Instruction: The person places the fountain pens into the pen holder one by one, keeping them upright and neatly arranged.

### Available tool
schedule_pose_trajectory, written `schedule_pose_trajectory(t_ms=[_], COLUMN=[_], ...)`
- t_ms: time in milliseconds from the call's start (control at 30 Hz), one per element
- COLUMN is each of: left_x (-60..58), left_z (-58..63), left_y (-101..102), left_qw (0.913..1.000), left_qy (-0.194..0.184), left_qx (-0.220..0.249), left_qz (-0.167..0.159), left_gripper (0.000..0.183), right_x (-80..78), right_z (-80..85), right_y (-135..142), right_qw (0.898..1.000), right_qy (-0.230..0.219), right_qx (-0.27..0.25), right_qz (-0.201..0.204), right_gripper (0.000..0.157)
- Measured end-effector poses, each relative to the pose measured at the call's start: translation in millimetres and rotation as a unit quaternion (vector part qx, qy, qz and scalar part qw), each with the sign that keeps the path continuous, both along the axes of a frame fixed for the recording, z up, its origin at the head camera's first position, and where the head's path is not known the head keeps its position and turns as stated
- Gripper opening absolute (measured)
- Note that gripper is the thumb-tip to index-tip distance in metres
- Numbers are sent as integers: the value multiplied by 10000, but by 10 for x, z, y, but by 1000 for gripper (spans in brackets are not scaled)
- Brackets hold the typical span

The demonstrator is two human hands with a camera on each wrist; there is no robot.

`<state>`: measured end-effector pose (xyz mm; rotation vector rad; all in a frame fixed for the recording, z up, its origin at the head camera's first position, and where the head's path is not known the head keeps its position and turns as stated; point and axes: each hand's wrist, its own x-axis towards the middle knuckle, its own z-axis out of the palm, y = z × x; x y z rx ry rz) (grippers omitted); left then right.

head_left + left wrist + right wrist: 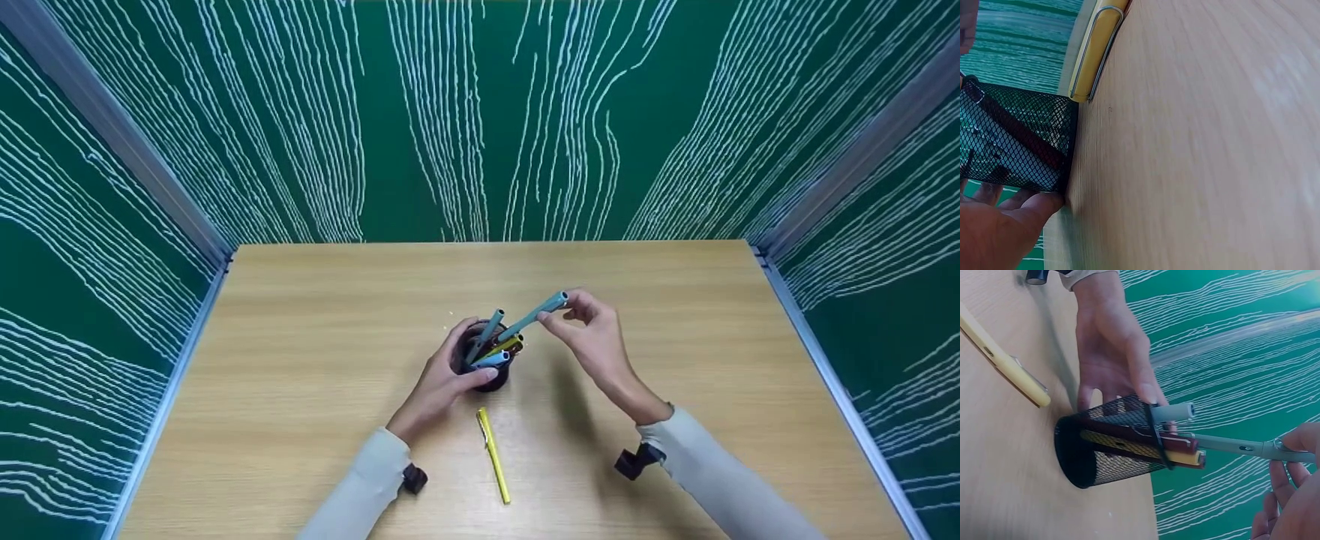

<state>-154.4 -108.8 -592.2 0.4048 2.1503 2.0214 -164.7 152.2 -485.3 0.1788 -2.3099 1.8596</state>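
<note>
My left hand (439, 382) is wrapped round a black mesh pen cup (1016, 138), thumb on the near side. My right hand (600, 341) pinches a teal pen (536, 315) by its upper part, between thumb and fingers. That pen slants down to the cup's mouth; its lower tip is hidden among the others. Inside the cup lean another teal pen (487, 330), a light blue pen (493, 360), a yellow pen (1176, 455) and a dark red pen (1179, 441). On the table in front of the cup lies a yellow pen (493, 457) with a metal clip.
The wooden table (315, 337) is bounded by green panels (379, 150) with white wavy lines at the back and both sides. Metal posts (150, 157) stand at the back corners. A small black device (637, 460) is strapped at each wrist.
</note>
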Motion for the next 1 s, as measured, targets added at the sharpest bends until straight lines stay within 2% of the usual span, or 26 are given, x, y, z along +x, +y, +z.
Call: schedule_pose_trajectory(t_ms=[267,600,1000], left_x=[0,-6,6], left_z=[6,-1,6], left_y=[1,22,24], left_qw=[10000,9991,9991], left_qy=[-39,33,-131], left_qx=[35,407,399], left_qz=[-38,-144,-73], left_gripper=[85,83,83], right_x=[8,8,5], right_z=[-126,-242,-293], right_y=[-74,-147,-160], right_qw=[9993,9987,9983], right_qy=[-347,-331,-277], right_qx=[87,258,332], right_qz=[108,295,400], right_gripper=[13,10,10])
